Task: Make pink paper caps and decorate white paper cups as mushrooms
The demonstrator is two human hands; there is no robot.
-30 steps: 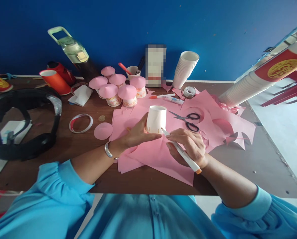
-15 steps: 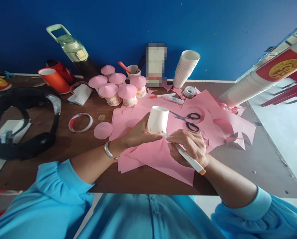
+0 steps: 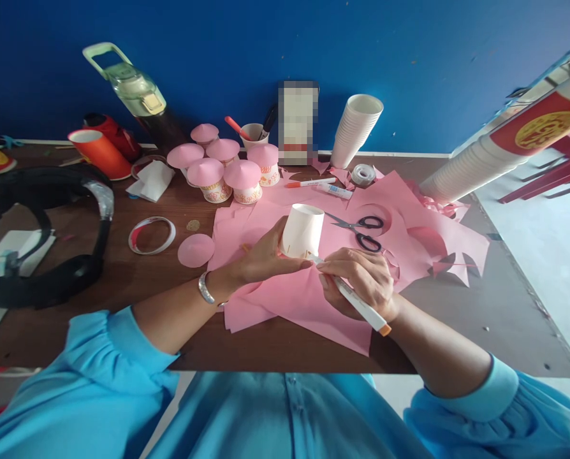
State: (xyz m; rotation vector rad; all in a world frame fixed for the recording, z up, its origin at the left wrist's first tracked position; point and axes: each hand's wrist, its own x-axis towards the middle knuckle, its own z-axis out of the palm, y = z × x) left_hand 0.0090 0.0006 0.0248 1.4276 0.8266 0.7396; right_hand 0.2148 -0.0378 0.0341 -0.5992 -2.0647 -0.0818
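Observation:
Small and white, a paper cup (image 3: 304,228) with a few short orange strokes near its lower edge is gripped by my left hand (image 3: 261,258), thumb beneath and fingers behind it. My right hand (image 3: 359,280) is closed around a white marker with an orange end (image 3: 361,306), its tip at the lower right of the cup. Pink paper sheets (image 3: 308,319) lie under both hands. Black-handled scissors (image 3: 356,228) rest on the paper just right of the cup.
Several decorated cups with pink cone tops (image 3: 243,175) stand behind left. A cup stack (image 3: 359,127), a glue tube (image 3: 335,190), a tape roll (image 3: 363,174) and a phone-like blurred object (image 3: 298,121) are at the back. Left are a ring (image 3: 152,236), a pink disc (image 3: 196,250) and a black headband (image 3: 104,248).
The marker tip stays by the cup's lower edge, with at most a slight shift of the right hand. The whole view has moved a little; the cup is held as before.

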